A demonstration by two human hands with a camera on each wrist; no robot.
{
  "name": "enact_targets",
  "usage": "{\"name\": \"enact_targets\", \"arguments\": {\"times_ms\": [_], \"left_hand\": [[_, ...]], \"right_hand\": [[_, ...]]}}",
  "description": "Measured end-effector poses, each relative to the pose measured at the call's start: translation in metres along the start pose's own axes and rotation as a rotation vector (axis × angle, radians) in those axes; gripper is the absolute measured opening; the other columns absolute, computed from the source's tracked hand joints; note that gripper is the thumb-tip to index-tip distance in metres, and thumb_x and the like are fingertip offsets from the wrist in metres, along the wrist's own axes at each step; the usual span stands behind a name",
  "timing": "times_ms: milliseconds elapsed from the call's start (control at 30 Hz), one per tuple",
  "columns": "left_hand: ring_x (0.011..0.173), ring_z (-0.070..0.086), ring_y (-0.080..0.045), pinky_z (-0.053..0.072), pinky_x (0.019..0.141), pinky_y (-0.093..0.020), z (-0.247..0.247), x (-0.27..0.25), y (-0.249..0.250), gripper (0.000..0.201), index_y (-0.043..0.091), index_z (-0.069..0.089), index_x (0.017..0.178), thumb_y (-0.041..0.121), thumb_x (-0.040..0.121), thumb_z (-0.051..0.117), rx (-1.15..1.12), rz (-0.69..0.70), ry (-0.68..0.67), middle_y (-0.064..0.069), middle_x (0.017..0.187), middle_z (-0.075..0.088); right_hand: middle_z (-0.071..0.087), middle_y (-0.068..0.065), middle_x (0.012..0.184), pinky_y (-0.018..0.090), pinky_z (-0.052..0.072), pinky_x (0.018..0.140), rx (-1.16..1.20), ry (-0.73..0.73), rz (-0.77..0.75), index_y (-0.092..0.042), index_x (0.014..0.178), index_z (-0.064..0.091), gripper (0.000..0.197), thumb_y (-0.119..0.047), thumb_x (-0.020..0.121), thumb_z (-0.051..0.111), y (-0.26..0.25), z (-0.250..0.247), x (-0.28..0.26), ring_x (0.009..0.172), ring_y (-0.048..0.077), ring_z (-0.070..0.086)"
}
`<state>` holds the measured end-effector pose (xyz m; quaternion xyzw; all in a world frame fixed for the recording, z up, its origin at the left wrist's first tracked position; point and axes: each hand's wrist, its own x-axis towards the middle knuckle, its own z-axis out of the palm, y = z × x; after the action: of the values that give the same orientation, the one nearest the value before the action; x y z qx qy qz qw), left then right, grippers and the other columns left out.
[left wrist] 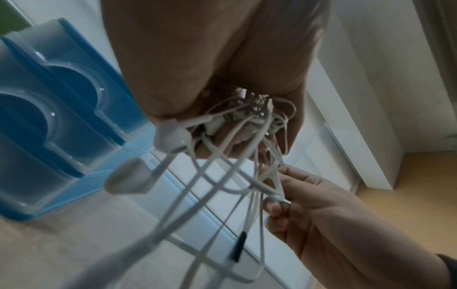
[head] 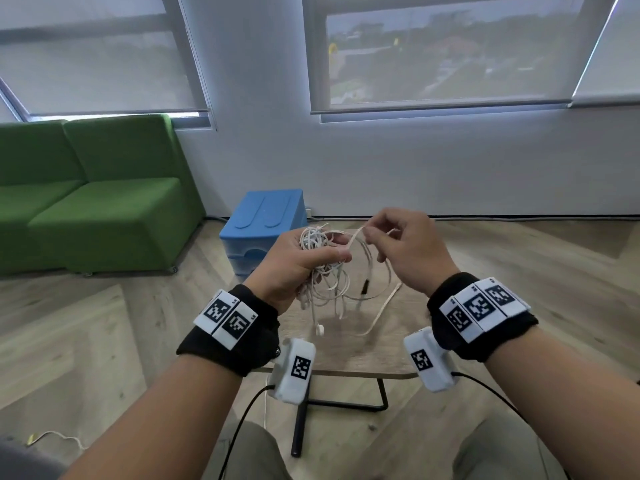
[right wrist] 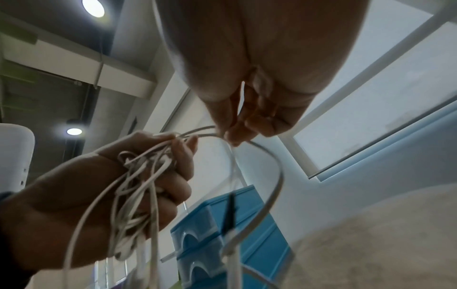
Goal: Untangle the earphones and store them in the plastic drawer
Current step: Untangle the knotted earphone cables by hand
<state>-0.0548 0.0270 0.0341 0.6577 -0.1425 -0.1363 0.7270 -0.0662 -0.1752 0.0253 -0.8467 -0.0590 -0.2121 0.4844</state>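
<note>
Step in hand: untangling; the earphones (head: 323, 268) were a white knotted bundle held above the surface (head: 377, 344), with loops and one earbud (head: 319, 329) hanging toward it.
Left hand (head: 294, 268): palm turned up, fingers (head: 330, 254) curled round the bundle, thumb over the top; the hand was raised clear of the surface.
Right hand (head: 408, 251): at 3 o'clock of the bundle, thumb and forefinger pinching one flat strand (head: 356, 235); the other fingers were loosely bent and held nothing.
Method (judgement): draw the pinched strand out slowly toward 3 o'clock; slacken the left grip so loops can slip; stop if the knot tightens, then feed the strand's end back through.
Risk (judgement): a hard pull would likely tighten the tangle.
Plastic drawer (head: 263, 233): blue unit on the floor at 12 o'clock beyond the hands, apparently closed.
Remaining: storage not yet begun.
</note>
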Motion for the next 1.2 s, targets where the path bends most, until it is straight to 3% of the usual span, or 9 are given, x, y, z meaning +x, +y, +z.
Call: {"name": "enact_targets", "arguments": {"times_ms": [133,400,600,700,800,900,1033,1133,1200], "left_hand": [[0.079,0.072,-0.017,0.050,0.058,-0.019,-0.003,-0.001,0.003,0.016,0.006,0.073,0.097,0.000,0.083,0.076,-0.046,-0.019,-0.017,-0.013,0.087,0.075],[0.064,0.064,-0.008,0.050,0.059,-0.018,-0.001,0.000,0.006,0.014,-0.003,0.073,0.100,-0.007,0.087,0.070,0.032,-0.067,-0.157,-0.001,0.075,0.071],[0.073,0.062,-0.013,0.049,0.065,-0.022,-0.002,0.000,0.006,0.025,-0.012,0.069,0.110,-0.004,0.086,0.073,0.118,-0.101,-0.176,-0.022,0.108,0.073],[0.064,0.059,-0.012,0.047,0.056,-0.019,-0.001,0.000,0.009,0.007,-0.003,0.070,0.095,-0.005,0.088,0.070,0.124,-0.112,-0.215,-0.020,0.099,0.073],[0.065,0.056,-0.018,0.045,0.053,-0.020,-0.005,0.001,0.008,0.016,0.012,0.069,0.082,-0.003,0.086,0.072,0.095,-0.115,-0.189,-0.016,0.086,0.073],[0.059,0.052,-0.016,0.043,0.050,-0.021,-0.009,0.000,0.010,0.015,0.011,0.068,0.084,0.003,0.079,0.078,0.071,-0.112,-0.162,-0.012,0.081,0.071],[0.065,0.055,-0.020,0.045,0.055,-0.023,-0.012,0.004,0.011,0.012,0.010,0.070,0.085,0.001,0.083,0.078,0.085,-0.086,-0.093,-0.013,0.080,0.071],[0.067,0.061,-0.018,0.049,0.061,-0.023,-0.007,0.008,0.011,0.008,0.007,0.071,0.087,-0.002,0.088,0.073,0.132,-0.048,-0.011,-0.012,0.079,0.072],[0.068,0.064,-0.017,0.050,0.063,-0.023,-0.004,0.011,0.009,0.007,0.003,0.070,0.090,-0.003,0.088,0.071,0.130,-0.042,0.005,-0.013,0.079,0.071]], "right_hand": [[0.073,0.002,0.072,0.026,0.047,0.049,0.067,0.213,0.196,-0.013,0.080,0.069,0.013,-0.015,0.093,0.069,0.013,-0.009,0.016,0.047,0.015,0.061],[0.070,0.012,0.075,0.028,0.048,0.047,0.236,0.343,0.470,-0.010,0.078,0.064,0.018,-0.011,0.096,0.064,0.034,-0.021,0.026,0.045,0.015,0.064],[0.061,0.015,0.075,0.026,0.055,0.047,0.548,0.371,0.559,-0.003,0.089,0.058,0.010,0.000,0.099,0.056,0.027,-0.018,0.022,0.047,0.021,0.063],[0.058,0.014,0.075,0.029,0.060,0.052,0.764,0.423,0.610,-0.004,0.103,0.052,0.003,-0.002,0.102,0.051,0.018,-0.021,0.027,0.050,0.024,0.062],[0.056,0.013,0.073,0.033,0.063,0.057,0.859,0.519,0.621,-0.007,0.102,0.048,0.006,-0.003,0.105,0.044,0.019,-0.024,0.033,0.056,0.025,0.063],[0.056,0.014,0.075,0.031,0.061,0.055,0.870,0.603,0.636,-0.011,0.101,0.047,0.008,-0.005,0.106,0.043,0.029,-0.026,0.035,0.058,0.026,0.066],[0.060,0.012,0.095,0.026,0.054,0.050,0.517,0.287,0.648,-0.012,0.117,0.051,0.026,0.004,0.097,0.053,0.034,-0.020,0.023,0.061,0.024,0.064],[0.064,0.001,0.113,0.026,0.052,0.058,0.068,0.033,0.281,-0.028,0.115,0.062,0.041,-0.003,0.085,0.070,0.026,-0.010,0.010,0.068,0.020,0.064],[0.064,-0.004,0.118,0.027,0.055,0.067,0.007,-0.131,0.021,-0.034,0.111,0.067,0.039,-0.009,0.082,0.076,0.013,-0.003,0.004,0.071,0.017,0.064]]}}
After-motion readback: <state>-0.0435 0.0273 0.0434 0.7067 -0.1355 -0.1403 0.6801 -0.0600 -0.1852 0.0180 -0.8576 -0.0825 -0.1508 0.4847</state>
